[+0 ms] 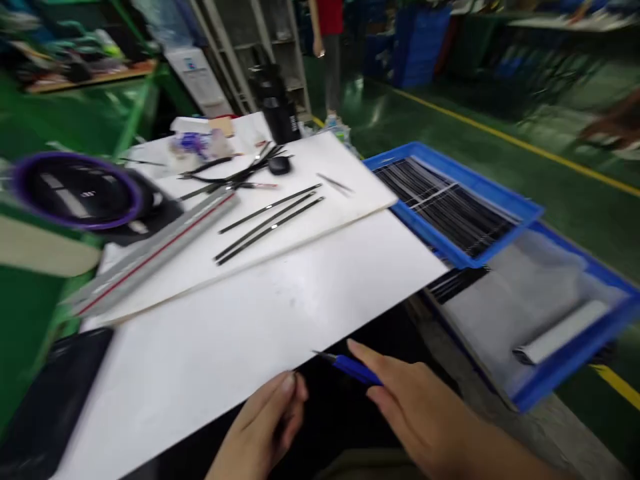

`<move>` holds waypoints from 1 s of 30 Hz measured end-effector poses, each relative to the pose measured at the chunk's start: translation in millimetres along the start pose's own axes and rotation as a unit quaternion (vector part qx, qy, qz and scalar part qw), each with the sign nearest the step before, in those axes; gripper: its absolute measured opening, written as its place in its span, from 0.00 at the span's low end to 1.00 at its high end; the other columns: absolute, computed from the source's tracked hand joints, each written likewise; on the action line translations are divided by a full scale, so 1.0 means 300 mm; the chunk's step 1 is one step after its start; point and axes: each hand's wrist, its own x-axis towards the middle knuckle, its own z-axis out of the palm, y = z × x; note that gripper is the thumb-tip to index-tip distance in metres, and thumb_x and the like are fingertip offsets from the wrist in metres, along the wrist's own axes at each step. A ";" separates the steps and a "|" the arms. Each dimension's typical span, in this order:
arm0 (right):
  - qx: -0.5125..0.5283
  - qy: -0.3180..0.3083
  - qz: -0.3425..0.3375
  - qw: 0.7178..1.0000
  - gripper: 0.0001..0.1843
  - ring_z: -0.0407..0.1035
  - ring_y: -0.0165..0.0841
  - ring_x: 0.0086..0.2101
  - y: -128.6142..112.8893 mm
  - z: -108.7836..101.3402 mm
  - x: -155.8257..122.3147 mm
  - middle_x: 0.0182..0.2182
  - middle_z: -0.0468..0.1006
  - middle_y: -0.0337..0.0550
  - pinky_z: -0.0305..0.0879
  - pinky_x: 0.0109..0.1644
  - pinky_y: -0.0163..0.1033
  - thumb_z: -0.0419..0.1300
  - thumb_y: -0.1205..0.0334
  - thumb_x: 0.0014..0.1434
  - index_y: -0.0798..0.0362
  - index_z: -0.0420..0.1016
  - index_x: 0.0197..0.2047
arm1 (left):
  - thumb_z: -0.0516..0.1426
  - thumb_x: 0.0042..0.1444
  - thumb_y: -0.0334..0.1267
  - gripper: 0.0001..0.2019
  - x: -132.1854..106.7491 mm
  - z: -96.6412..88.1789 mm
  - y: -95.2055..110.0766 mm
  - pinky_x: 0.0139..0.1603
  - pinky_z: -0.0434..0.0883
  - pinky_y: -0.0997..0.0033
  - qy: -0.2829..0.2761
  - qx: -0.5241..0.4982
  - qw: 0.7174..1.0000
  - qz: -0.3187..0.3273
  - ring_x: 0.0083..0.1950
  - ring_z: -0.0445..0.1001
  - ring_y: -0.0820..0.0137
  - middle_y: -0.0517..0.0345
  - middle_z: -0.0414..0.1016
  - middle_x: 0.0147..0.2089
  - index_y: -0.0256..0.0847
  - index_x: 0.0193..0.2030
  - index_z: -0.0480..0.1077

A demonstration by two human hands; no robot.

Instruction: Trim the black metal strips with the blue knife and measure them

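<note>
In my right hand [415, 400] is a blue-handled pointed tool [356, 369]. Its thin dark tip points left, over the front edge of the white table [210, 360]. My left hand [267, 420] is closed beside that edge, thumb against curled fingers, and whatever may be between them is hidden. The hands are apart, with the tool's tip just right of my left fingers. Three narrow dark strips [270, 223] lie side by side on a raised white board [345, 200] farther back. A thin pointed item [335, 183] lies to their right, blurred.
A grey bar with a red line [155, 257] lies left of the strips. Behind are a tangle of dark strips [240, 175] and a black round-cornered object [279, 165]. Blue trays [535, 212] at right hold dark strips and a white roll [563, 332]. A purple-rimmed container [75, 190] stands left.
</note>
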 end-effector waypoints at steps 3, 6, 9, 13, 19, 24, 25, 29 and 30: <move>-0.055 -0.040 -0.006 0.998 0.28 0.73 0.38 0.42 -0.002 0.041 0.007 0.49 0.76 0.46 0.67 0.43 0.41 0.42 0.68 0.68 0.48 0.55 0.69 | 0.53 0.62 0.54 0.19 -0.014 0.022 0.004 0.20 0.48 0.77 -0.034 -0.103 0.994 -0.027 0.19 0.49 0.77 0.65 0.55 0.18 0.39 0.31 0.67; -0.098 -0.057 -0.005 0.994 0.29 0.72 0.38 0.40 -0.023 0.068 0.026 0.47 0.75 0.48 0.65 0.39 0.41 0.43 0.71 0.65 0.51 0.57 0.68 | 0.53 0.62 0.51 0.17 -0.016 0.045 -0.013 0.19 0.47 0.78 -0.007 -0.171 0.985 -0.032 0.19 0.48 0.79 0.65 0.55 0.19 0.39 0.32 0.66; -0.143 -0.090 -0.006 0.986 0.34 0.70 0.37 0.33 -0.044 0.069 0.054 0.41 0.75 0.43 0.60 0.33 0.41 0.46 0.73 0.62 0.48 0.53 0.70 | 0.53 0.63 0.51 0.17 -0.010 0.055 -0.029 0.19 0.46 0.79 -0.009 -0.195 0.980 -0.041 0.19 0.48 0.79 0.65 0.55 0.19 0.39 0.32 0.65; -0.188 -0.118 -0.017 0.975 0.36 0.66 0.33 0.26 -0.056 0.059 0.092 0.36 0.74 0.38 0.50 0.28 0.40 0.48 0.71 0.63 0.41 0.48 0.71 | 0.54 0.62 0.49 0.15 0.009 0.051 -0.031 0.18 0.46 0.80 -0.028 -0.239 0.969 -0.055 0.18 0.46 0.80 0.66 0.55 0.19 0.39 0.33 0.66; -0.180 -0.136 -0.017 0.974 0.34 0.67 0.32 0.27 -0.061 0.051 0.124 0.36 0.73 0.38 0.49 0.29 0.39 0.48 0.70 0.63 0.40 0.52 0.70 | 0.55 0.62 0.50 0.17 0.013 0.056 -0.015 0.17 0.46 0.81 -0.034 -0.267 0.961 -0.068 0.18 0.44 0.81 0.68 0.52 0.18 0.39 0.31 0.65; -0.183 -0.150 -0.012 0.972 0.33 0.66 0.31 0.26 -0.060 0.032 0.138 0.34 0.73 0.37 0.50 0.28 0.39 0.48 0.68 0.64 0.37 0.53 0.70 | 0.55 0.62 0.50 0.16 0.012 0.046 -0.011 0.17 0.47 0.81 -0.048 -0.270 0.957 -0.092 0.19 0.44 0.81 0.68 0.50 0.19 0.39 0.31 0.65; -0.180 -0.152 -0.013 0.972 0.33 0.67 0.31 0.26 -0.059 0.027 0.141 0.34 0.73 0.37 0.51 0.29 0.39 0.48 0.68 0.64 0.37 0.53 0.70 | 0.55 0.62 0.50 0.16 0.013 0.042 -0.010 0.17 0.47 0.81 -0.053 -0.267 0.958 -0.094 0.19 0.44 0.80 0.68 0.50 0.19 0.39 0.32 0.65; -0.160 -0.173 -0.011 0.972 0.33 0.69 0.33 0.29 -0.057 0.012 0.154 0.34 0.74 0.39 0.55 0.31 0.38 0.48 0.68 0.64 0.40 0.54 0.70 | 0.55 0.62 0.49 0.16 0.015 0.028 -0.006 0.18 0.48 0.81 -0.060 -0.244 0.963 -0.100 0.19 0.45 0.81 0.68 0.49 0.20 0.39 0.31 0.65; -0.157 -0.178 -0.010 0.971 0.33 0.69 0.33 0.30 -0.057 0.010 0.157 0.34 0.74 0.39 0.56 0.32 0.38 0.48 0.68 0.64 0.40 0.54 0.70 | 0.55 0.62 0.49 0.16 0.016 0.026 -0.005 0.18 0.48 0.81 -0.061 -0.239 0.964 -0.103 0.19 0.45 0.81 0.68 0.49 0.20 0.39 0.31 0.65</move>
